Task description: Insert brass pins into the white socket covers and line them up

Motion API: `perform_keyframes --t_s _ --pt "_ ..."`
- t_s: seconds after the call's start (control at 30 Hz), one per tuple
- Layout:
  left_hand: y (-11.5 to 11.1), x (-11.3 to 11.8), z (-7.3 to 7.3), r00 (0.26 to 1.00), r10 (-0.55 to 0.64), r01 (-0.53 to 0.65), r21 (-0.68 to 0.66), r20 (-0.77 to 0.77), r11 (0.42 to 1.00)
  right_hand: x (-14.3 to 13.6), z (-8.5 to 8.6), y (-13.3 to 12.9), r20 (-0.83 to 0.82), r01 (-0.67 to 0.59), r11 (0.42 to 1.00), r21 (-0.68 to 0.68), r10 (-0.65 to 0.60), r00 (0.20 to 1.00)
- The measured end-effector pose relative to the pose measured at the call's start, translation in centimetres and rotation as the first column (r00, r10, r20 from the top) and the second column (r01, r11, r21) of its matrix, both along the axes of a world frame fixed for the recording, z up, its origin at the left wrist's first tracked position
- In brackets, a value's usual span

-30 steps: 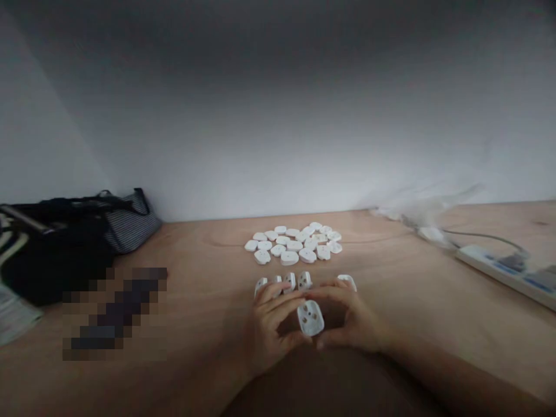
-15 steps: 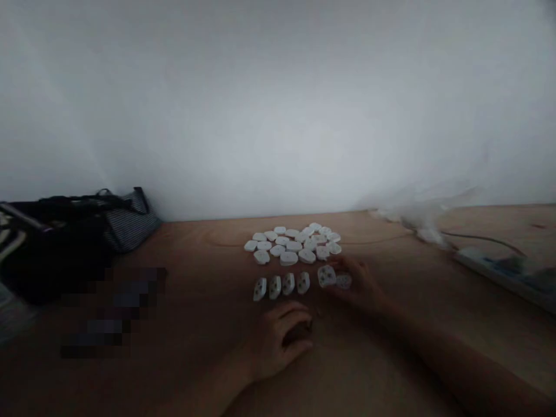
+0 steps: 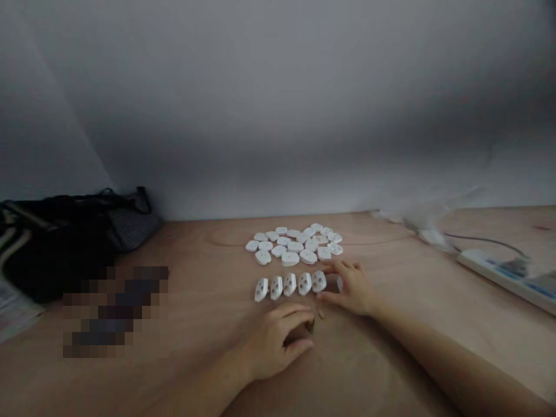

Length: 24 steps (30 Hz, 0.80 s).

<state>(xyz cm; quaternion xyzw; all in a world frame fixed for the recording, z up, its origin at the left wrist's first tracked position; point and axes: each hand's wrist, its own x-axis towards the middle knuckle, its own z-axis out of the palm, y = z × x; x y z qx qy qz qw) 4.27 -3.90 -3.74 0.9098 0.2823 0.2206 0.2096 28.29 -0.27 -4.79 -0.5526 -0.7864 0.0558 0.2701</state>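
Five white plastic socket-like pieces with dark holes stand in a short row; the leftmost piece [image 3: 261, 289] leans slightly. My right hand [image 3: 350, 286] has its thumb and fingertips at the edges of the rightmost piece [image 3: 318, 281]. A pale, partly see-through shape [image 3: 334, 283] shows under that palm, too blurred to name. Just in front of the row, my left hand [image 3: 280, 341] rests curled on the table, with a small dark brownish thing [image 3: 310, 325] at its fingertips. A tiny tan bit [image 3: 321, 314] lies between the hands. Behind the row spreads a group of white plastic pieces [image 3: 290, 259].
A wooden table [image 3: 208, 289] runs back to a pale wall. On the left are a black bag [image 3: 65, 243] and a pixelated dark object [image 3: 121, 307]. To the right lie a white power strip [image 3: 499, 269] with a cable and a clear plastic bag [image 3: 428, 226].
My right hand has brought the fifth white piece left, to the right end of the row, and turned it in line with the others. My left hand has stayed nearly still.
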Motion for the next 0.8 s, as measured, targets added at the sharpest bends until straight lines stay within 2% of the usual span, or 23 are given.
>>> perform_keyframes --t_s 0.13,0.3,0.47,0.6,0.73,0.8 --pt "0.0 -0.1 0.2 0.999 0.001 -0.001 0.005 -0.054 1.0 3.1 0.5 -0.1 0.052 0.021 0.999 -0.028 -0.019 0.998" --pt "0.0 0.5 1.2 0.976 -0.097 0.106 0.038 -0.193 0.994 5.5 1.1 -0.5 0.089 -0.021 0.992 -0.128 0.032 0.996" --pt "0.1 1.0 1.6 0.959 -0.146 0.162 0.047 -0.244 0.986 4.7 1.6 -1.0 0.043 -0.102 0.983 -0.151 0.11 0.993" --pt "0.0 0.7 1.0 0.985 -0.097 0.108 0.07 -0.146 0.992 3.4 1.8 -1.7 0.019 -0.177 0.971 -0.163 0.183 0.983" --pt "0.1 0.3 0.4 0.997 -0.036 0.042 0.103 -0.061 0.994 1.4 1.6 -2.8 -0.017 -0.305 0.936 -0.176 0.307 0.952" --pt "0.1 0.2 0.3 0.999 -0.017 0.021 0.11 -0.044 0.994 0.3 1.4 -3.3 -0.042 -0.333 0.932 -0.141 0.33 0.943"
